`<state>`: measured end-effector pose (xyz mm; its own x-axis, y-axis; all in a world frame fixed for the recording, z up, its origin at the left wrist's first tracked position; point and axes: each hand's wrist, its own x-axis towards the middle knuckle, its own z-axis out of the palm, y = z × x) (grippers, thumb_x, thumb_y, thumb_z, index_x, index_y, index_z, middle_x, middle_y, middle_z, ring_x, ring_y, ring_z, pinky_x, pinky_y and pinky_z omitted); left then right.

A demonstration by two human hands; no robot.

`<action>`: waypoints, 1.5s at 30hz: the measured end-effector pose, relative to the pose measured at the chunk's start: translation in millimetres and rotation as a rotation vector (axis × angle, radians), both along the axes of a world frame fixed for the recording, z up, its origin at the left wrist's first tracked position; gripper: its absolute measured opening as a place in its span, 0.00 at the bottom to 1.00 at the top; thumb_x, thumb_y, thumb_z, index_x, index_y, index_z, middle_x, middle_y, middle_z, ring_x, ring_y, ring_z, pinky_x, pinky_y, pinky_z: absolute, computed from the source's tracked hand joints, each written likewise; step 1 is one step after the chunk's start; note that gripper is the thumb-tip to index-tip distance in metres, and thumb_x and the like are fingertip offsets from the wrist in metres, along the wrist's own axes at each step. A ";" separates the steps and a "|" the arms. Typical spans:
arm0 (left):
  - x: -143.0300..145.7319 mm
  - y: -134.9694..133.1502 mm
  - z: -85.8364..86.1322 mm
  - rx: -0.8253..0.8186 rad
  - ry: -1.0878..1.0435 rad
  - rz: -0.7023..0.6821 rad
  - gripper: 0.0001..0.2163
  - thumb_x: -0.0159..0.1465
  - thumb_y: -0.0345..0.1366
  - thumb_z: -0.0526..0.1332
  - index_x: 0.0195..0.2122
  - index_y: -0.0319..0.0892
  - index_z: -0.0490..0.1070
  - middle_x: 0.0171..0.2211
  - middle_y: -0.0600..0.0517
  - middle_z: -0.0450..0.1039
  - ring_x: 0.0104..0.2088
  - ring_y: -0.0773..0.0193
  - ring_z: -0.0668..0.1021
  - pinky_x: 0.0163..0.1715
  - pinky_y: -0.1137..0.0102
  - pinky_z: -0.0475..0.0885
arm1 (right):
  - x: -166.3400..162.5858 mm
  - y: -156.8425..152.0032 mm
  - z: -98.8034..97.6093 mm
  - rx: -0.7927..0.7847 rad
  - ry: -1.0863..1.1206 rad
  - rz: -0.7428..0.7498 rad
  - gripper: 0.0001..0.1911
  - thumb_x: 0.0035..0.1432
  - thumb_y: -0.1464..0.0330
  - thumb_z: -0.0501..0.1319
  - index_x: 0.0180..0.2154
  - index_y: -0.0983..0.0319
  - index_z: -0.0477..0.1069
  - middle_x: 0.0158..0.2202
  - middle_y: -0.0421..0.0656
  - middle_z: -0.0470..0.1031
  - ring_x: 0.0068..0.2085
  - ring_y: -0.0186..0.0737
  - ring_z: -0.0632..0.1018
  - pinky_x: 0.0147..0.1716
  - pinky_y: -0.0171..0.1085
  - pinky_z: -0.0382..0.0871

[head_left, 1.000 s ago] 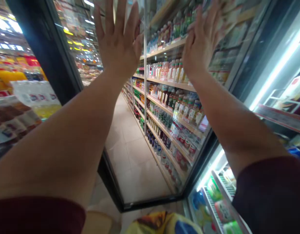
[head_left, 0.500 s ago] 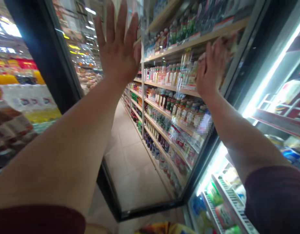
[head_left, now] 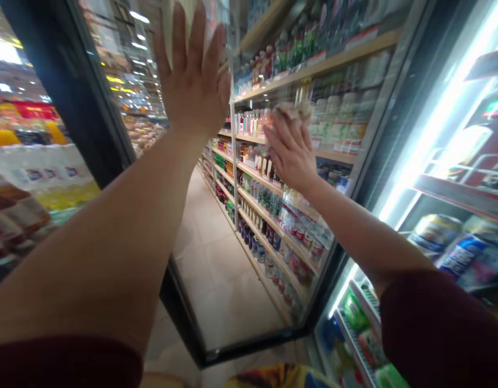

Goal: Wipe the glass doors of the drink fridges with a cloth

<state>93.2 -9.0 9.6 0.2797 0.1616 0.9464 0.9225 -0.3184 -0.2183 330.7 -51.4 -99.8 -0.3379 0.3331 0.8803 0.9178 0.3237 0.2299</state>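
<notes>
My left hand (head_left: 192, 81) is open, its fingers spread flat against the glass door (head_left: 228, 291) of a shop fridge, high on the pane. My right hand (head_left: 291, 153) lies on the same pane, lower and to the right, fingers pressed over a pale crumpled cloth (head_left: 291, 110) at the fingertips. The cloth is blurred. Both forearms are bare, with dark red sleeves at the bottom of the view. The door stands swung open in its black frame (head_left: 91, 108).
Through the glass I see a tiled aisle (head_left: 208, 242) and long shelves of bottled drinks (head_left: 273, 210). To the right is the lit fridge interior with cans (head_left: 447, 242), a bright light strip (head_left: 427, 140) and lower shelves of packs (head_left: 358, 323). More goods stand at the left (head_left: 34, 172).
My right hand has slid down and to the left across the glass with the pale cloth. My left hand has stayed flat in nearly the same spot.
</notes>
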 end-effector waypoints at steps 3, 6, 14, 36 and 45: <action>3.9 -7.1 -0.2 -0.041 -0.016 -0.076 0.28 0.74 0.49 0.41 0.73 0.50 0.40 0.75 0.54 0.33 0.73 0.65 0.35 0.71 0.50 0.30 | 58.7 1.7 -2.6 0.128 0.275 -0.127 0.28 0.72 0.58 0.41 0.70 0.53 0.54 0.74 0.41 0.48 0.75 0.48 0.47 0.72 0.60 0.40; 7.4 -11.8 -1.0 -0.065 -0.037 -0.097 0.28 0.74 0.48 0.43 0.73 0.51 0.40 0.75 0.54 0.33 0.73 0.65 0.35 0.71 0.49 0.30 | 79.7 7.3 3.8 0.220 0.589 -0.200 0.31 0.72 0.57 0.39 0.71 0.58 0.52 0.74 0.48 0.45 0.75 0.50 0.46 0.72 0.58 0.38; -3.0 1.7 3.2 -0.080 0.035 -0.079 0.32 0.72 0.48 0.46 0.73 0.52 0.33 0.75 0.58 0.26 0.70 0.71 0.24 0.69 0.52 0.23 | -31.9 8.7 -28.6 0.074 0.069 -0.007 0.28 0.72 0.61 0.40 0.71 0.47 0.51 0.72 0.33 0.53 0.73 0.49 0.52 0.73 0.57 0.43; -4.4 -23.7 -118.4 -0.037 -0.116 -0.301 0.28 0.71 0.47 0.46 0.70 0.43 0.57 0.71 0.52 0.51 0.73 0.56 0.49 0.74 0.52 0.39 | 24.1 0.9 -18.6 0.070 0.172 -0.044 0.29 0.72 0.62 0.44 0.72 0.48 0.49 0.73 0.36 0.49 0.73 0.47 0.52 0.73 0.59 0.44; 6.5 -28.6 -145.0 -0.082 -0.143 -0.285 0.31 0.71 0.47 0.49 0.73 0.50 0.44 0.73 0.52 0.44 0.74 0.51 0.44 0.72 0.46 0.33 | -5.0 5.6 -66.8 0.087 0.266 -0.044 0.29 0.72 0.62 0.45 0.72 0.48 0.48 0.73 0.39 0.52 0.74 0.49 0.51 0.72 0.60 0.45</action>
<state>99.7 -37.6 -135.5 0.1903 0.1732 0.9663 0.8132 -0.5793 -0.0563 325.7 -45.8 -166.6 -0.0778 0.2618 0.9620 0.9624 0.2717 0.0039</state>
